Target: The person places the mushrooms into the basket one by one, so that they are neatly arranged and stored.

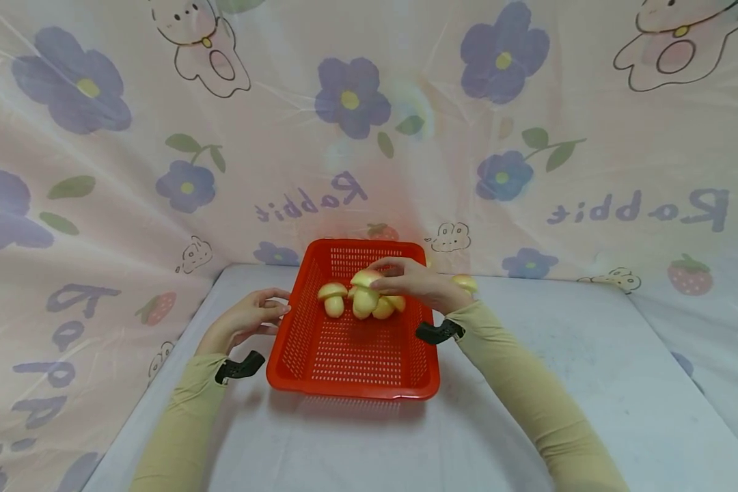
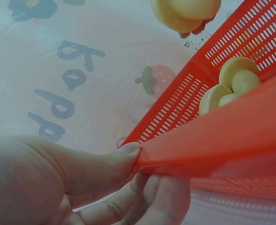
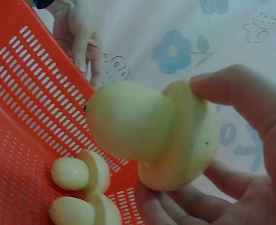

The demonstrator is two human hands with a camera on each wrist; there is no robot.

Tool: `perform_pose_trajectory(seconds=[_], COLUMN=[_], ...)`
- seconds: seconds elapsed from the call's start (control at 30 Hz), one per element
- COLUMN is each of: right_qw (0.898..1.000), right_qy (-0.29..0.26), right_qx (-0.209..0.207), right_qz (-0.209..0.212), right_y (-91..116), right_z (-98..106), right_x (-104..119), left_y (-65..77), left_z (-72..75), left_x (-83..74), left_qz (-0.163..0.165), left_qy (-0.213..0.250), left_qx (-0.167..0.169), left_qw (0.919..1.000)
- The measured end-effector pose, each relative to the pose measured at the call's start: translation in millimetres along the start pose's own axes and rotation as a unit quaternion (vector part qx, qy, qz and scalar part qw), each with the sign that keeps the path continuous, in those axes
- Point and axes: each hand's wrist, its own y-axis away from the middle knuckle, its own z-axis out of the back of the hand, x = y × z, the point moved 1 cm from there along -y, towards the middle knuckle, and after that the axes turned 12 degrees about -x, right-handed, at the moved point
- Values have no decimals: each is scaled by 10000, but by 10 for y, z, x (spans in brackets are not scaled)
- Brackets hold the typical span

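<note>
So the left grip [image 1: 255,316] has the red basket [image 1: 357,352] pinched at its left rim, thumb up top, while the right grip [image 1: 418,281] holds one yellow mushroom [image 1: 365,299] by the cap, above the basket's far half. Looks like the trick is a light but sure pinch, since that rounded cap could slip. Probably best to steady the rim against tipping and swing the stem clear of the other mushrooms [image 1: 333,301] in there.

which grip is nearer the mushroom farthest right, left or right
Right. The right grip is just left of that mushroom, over the basket; the left grip holds the basket's opposite side.
</note>
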Motion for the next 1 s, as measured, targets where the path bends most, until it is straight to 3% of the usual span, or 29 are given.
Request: perform_pose_trajectory(seconds=[0.37,0.53,0.8,1.0], right_qw=[9982,9940,9939,9898], right_qy=[547,1052,671,1246], right_qx=[217,287,709,639], right_qz=[-123,-61,-511,-277], right_y=[-131,-227,-351,-396], right_z=[-338,-458,-656,-759], right_x=[1,-54,-190,-293], left_y=[4,-3,22,16], left_z=[2,2,-2,4], left_x=[9,14,-2,0], left_qz=[14,1,52,80], left_qy=[1,-11,-26,34], left_qx=[-45,-49,-79,-54], left_qw=[10000,10000,10000,9999])
